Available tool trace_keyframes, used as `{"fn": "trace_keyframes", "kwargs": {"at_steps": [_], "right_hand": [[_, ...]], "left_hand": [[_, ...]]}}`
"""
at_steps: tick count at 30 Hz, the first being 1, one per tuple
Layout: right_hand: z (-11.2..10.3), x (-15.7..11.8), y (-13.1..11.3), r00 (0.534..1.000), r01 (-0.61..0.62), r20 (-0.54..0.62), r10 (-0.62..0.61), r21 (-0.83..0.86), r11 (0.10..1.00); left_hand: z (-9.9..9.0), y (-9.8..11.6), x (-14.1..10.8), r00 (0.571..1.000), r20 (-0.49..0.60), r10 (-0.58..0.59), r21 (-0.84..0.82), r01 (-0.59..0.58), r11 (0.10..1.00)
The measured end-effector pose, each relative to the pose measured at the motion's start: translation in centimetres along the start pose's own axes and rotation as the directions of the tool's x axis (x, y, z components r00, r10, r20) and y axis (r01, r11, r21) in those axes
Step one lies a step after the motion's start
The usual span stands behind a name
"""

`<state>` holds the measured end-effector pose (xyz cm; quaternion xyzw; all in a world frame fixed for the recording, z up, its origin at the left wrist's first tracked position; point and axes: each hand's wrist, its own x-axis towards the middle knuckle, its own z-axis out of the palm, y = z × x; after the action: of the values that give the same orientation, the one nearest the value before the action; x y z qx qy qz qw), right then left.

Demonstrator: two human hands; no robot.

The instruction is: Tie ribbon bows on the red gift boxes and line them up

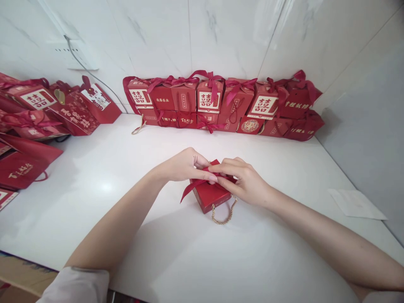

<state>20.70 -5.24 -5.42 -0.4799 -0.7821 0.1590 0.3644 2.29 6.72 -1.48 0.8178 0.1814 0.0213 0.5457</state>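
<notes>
A small red gift box point(211, 196) with a twisted gold cord handle point(221, 221) sits on the white table, near its middle. Across its top runs a dark red ribbon point(190, 188), one tail hanging out to the left. My left hand point(192, 166) pinches the ribbon between thumb and fingers from the left. From the right, my right hand point(241, 179) grips the ribbon too, its fingertips touching those of my left hand. The ribbon's middle is partly hidden under my fingers.
Two stacked rows of red boxes with ribbons point(206, 101) stand along the tiled wall. More red boxes and bags point(72, 110) crowd the table's left side. A white paper point(356, 203) lies near the right edge. A grey cable point(91, 75) hangs from a wall socket.
</notes>
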Motion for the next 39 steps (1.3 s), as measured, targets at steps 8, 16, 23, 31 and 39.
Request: {"fn": "trace_keyframes", "kwargs": {"at_steps": [8,16,23,31,39], "right_hand": [[-0.9,0.3,0.4,0.972,-0.197,-0.053,0.228,0.337,0.921],[-0.1,0.5,0.2,0.933,-0.344,-0.003,0.360,0.289,0.894],[-0.1,0.4,-0.2,0.924,-0.357,-0.026,0.382,0.300,0.885],[0.2,0.5,-0.4,0.921,-0.341,-0.075,0.382,0.319,0.884],[0.3,0.6,1.0,0.900,-0.370,-0.051,0.432,0.433,0.822]], "left_hand": [[-0.1,-0.3,0.1,0.999,0.016,-0.028,-0.041,0.029,0.999],[0.5,-0.3,-0.1,0.999,-0.036,-0.010,-0.011,0.009,1.000],[0.6,-0.1,-0.1,0.998,-0.054,-0.021,-0.045,0.019,0.999],[0.8,0.2,-0.2,0.998,-0.061,-0.024,0.066,0.028,0.997],[0.2,0.1,-0.3,0.998,-0.006,-0.059,-0.048,0.058,0.997]]}}
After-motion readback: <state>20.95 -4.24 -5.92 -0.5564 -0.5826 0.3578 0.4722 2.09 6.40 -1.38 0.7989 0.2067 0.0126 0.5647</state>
